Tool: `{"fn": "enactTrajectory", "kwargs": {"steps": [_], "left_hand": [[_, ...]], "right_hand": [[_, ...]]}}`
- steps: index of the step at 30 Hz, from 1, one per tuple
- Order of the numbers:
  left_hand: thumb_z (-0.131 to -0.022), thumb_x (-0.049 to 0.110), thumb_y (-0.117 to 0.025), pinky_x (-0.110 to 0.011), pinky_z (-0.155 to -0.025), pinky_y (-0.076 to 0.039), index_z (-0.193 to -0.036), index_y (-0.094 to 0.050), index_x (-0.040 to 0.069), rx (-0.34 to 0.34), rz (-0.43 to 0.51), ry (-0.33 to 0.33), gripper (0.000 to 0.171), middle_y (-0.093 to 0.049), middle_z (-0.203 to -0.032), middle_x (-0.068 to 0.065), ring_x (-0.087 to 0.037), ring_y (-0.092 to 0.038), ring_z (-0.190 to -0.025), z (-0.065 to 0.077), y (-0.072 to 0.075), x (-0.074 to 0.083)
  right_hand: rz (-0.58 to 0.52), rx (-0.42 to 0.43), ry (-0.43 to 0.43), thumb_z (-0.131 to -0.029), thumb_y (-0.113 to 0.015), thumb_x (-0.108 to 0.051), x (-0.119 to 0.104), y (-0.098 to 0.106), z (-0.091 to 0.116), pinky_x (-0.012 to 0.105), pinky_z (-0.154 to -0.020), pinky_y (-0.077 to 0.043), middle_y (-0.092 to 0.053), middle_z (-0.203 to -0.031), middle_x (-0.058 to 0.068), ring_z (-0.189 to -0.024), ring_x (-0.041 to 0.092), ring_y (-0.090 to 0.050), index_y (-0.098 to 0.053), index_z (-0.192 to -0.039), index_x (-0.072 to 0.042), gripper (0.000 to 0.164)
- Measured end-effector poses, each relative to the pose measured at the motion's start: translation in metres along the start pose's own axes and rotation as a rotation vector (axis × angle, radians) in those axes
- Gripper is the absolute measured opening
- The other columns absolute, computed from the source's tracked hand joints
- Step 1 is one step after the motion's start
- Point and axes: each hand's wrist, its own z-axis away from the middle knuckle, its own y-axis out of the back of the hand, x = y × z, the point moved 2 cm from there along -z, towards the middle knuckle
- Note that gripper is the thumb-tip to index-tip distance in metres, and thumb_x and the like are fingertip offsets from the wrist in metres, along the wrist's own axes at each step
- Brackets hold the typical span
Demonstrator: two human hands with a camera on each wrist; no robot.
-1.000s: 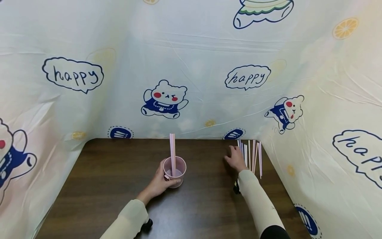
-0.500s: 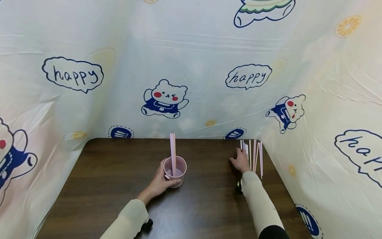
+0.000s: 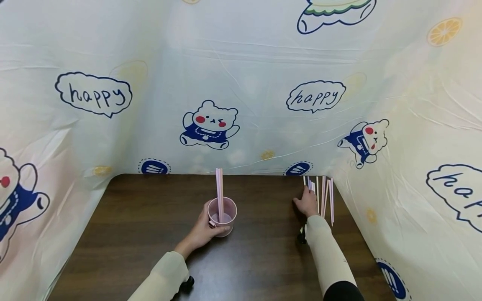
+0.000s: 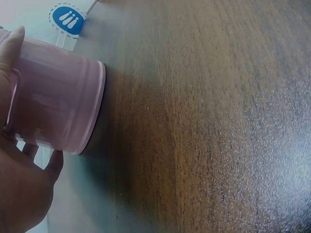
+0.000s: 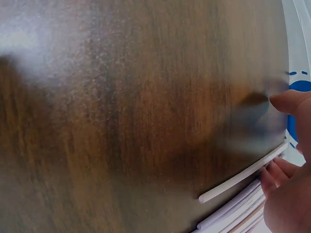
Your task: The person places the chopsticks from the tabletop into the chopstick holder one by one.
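Observation:
My left hand (image 3: 203, 228) grips a pink cup (image 3: 232, 213) around its side, thumb across the near face. Several pale pink and purple straws (image 3: 219, 188) stand upright in it. The left wrist view shows the cup's wall (image 4: 58, 97), a thin handle (image 4: 14, 99) and the fingers wrapped below it. At the back right, my right hand (image 3: 308, 204) is over the left end of a row of loose straws (image 3: 332, 200). In the right wrist view its fingertips (image 5: 272, 170) are right at a whitish straw (image 5: 243, 176), while the thumb is spread away from it.
The dark wooden table (image 3: 150, 234) ends at a printed cloth (image 3: 256, 125) along the back and sides. Pink, purple and white straws lie side by side near the right back corner. Both wrists carry dark camera mounts.
My right hand has moved a little to the right, in closer over the row of straws. The left hand keeps its hold on the cup in the same place.

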Motion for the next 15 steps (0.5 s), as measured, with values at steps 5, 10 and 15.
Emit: {"fn": "enactTrajectory", "kwargs": {"steps": [5,10,15], "left_hand": [[-0.070,0.007,-0.095,-0.054,-0.107,-0.039,-0.151,-0.035,0.013,0.000,0.004,0.009,0.101,-0.054,-0.138,-0.017,-0.035,-0.052,-0.127,-0.0025,0.0048,-0.0032],[-0.072,0.013,-0.095,-0.057,-0.107,-0.038,-0.152,-0.034,0.014,-0.026,0.021,0.023,0.100,-0.054,-0.139,-0.015,-0.034,-0.051,-0.128,-0.0011,0.0025,-0.0050],[-0.072,0.015,-0.095,-0.059,-0.109,-0.036,-0.152,-0.034,0.015,-0.041,0.027,0.064,0.101,-0.052,-0.141,-0.015,-0.035,-0.050,-0.129,0.0014,0.0007,-0.0034]], "right_hand": [[-0.041,-0.018,0.000,-0.096,-0.066,-0.023,-0.0065,0.0006,-0.0048,0.061,-0.116,-0.028,-0.024,-0.153,0.043,-0.142,0.056,-0.026,-0.015,-0.155,0.015,0.086],[-0.189,0.050,-0.064,-0.094,-0.070,-0.016,-0.0057,0.0013,-0.0039,0.058,-0.115,-0.030,-0.032,-0.149,0.042,-0.139,0.054,-0.033,-0.026,-0.148,0.020,0.078],[-0.358,0.136,-0.143,-0.092,-0.072,-0.012,-0.0077,-0.0022,-0.0043,0.054,-0.111,-0.037,-0.049,-0.137,0.037,-0.129,0.049,-0.047,-0.036,-0.143,0.019,0.070]]}}
